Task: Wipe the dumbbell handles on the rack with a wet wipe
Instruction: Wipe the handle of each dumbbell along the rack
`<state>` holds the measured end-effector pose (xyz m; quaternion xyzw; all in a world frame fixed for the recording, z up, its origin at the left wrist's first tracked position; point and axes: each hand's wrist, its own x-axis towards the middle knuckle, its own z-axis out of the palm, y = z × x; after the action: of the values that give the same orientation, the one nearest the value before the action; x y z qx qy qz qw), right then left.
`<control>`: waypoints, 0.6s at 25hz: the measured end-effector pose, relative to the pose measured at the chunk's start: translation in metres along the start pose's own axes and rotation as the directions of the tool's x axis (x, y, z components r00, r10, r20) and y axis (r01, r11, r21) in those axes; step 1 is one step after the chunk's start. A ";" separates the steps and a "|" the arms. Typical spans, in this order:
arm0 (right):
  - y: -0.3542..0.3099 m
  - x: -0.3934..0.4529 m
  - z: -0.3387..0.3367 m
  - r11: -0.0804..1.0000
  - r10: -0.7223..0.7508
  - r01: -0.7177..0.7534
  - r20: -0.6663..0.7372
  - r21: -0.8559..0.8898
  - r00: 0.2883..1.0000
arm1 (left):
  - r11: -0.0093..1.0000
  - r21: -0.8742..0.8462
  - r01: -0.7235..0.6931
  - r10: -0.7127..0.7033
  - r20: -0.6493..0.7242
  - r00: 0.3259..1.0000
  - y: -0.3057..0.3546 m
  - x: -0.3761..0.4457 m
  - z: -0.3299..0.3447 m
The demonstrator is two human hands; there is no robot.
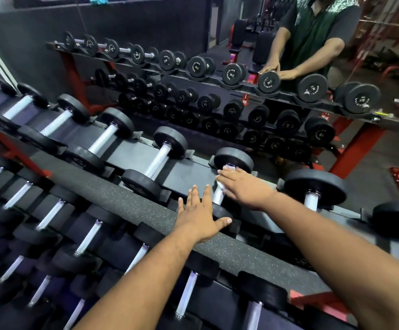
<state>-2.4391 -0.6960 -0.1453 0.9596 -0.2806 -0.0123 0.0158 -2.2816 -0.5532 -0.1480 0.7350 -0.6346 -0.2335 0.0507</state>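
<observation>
Black rubber dumbbell (233,160): my right hand (243,186) clasps a white wet wipe (220,185) around its chrome handle; my left hand (199,214) lies flat on the speckled rack ledge (127,198). Mirrored lettering unreadable.

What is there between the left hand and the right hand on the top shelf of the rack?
In the head view, the dumbbell handle being wiped runs between them. The left hand rests flat on its near weight, and the right hand holds the wet wipe on it.
</observation>
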 end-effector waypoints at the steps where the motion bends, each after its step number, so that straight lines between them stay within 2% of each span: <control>1: -0.013 0.001 0.003 1.000 0.005 -0.005 -0.012 0.027 1.000 | 1.000 -0.001 0.002 -0.002 0.002 1.000 0.000 0.000 0.000; 3: -0.028 -0.001 0.005 0.992 -0.113 0.111 0.031 0.063 0.993 | 1.000 -0.004 0.006 -0.006 0.000 1.000 0.001 -0.001 0.001; 5: -0.012 -0.003 -0.001 0.979 -0.185 0.180 0.050 0.091 0.981 | 1.000 0.004 0.006 -0.006 -0.007 1.000 0.002 -0.001 0.001; 7: 0.006 -0.001 0.000 0.995 -0.079 0.080 -0.022 0.062 0.997 | 1.000 0.004 0.005 -0.005 0.003 1.000 0.002 -0.002 0.000; 8: 0.005 0.002 0.001 0.999 0.006 -0.004 -0.033 0.049 0.999 | 1.000 0.001 0.008 -0.008 0.006 1.000 0.002 -0.003 -0.001; 9: -0.002 0.005 0.004 0.999 0.026 -0.025 -0.023 0.041 0.999 | 1.000 0.001 0.011 -0.011 0.006 1.000 0.002 -0.003 -0.001; 13: -0.016 -0.010 0.006 0.967 -0.231 0.218 0.098 0.131 0.968 | 1.000 0.001 0.007 -0.007 0.004 1.000 0.002 -0.002 0.000; 14: -0.006 -0.012 0.004 0.970 -0.224 0.213 0.088 0.122 0.971 | 1.000 0.001 0.008 -0.008 -0.001 1.000 0.002 -0.002 0.000; 15: 0.003 -0.011 0.007 0.984 -0.156 0.150 0.064 0.092 0.986 | 1.000 -0.002 0.009 -0.009 0.000 1.000 0.001 -0.002 0.000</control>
<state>-2.4502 -0.6925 -0.1519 0.9771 -0.2065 -0.0352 -0.0367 -2.2830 -0.5515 -0.1470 0.7377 -0.6311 -0.2345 0.0503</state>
